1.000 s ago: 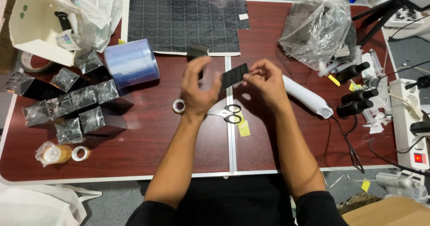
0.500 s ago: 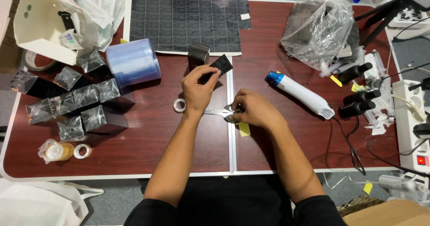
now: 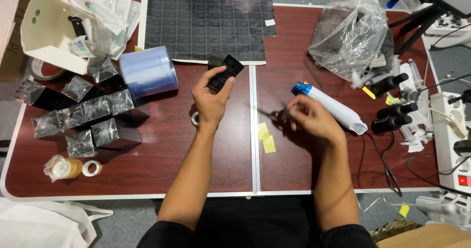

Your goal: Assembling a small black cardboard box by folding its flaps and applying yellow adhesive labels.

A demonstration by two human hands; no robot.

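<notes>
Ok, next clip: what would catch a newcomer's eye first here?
The left hand holding up a small black box at table centre, and the right hand gripping dark scissors beside a white heat gun. Next, the cluster of shiny film-wrapped boxes at left and the black gridded sheet at top.

1. Left hand (image 3: 211, 98) raised over the table, palm twd the camera, thumb and fingers pinched shut — forearm bare, running up from bottom centre.
2. Right hand (image 3: 309, 118) lower, fingers curled in a loose grip, motion-blurred — can't tell more.
3. Both arms bare; elbows near the lower frame edge.
</notes>
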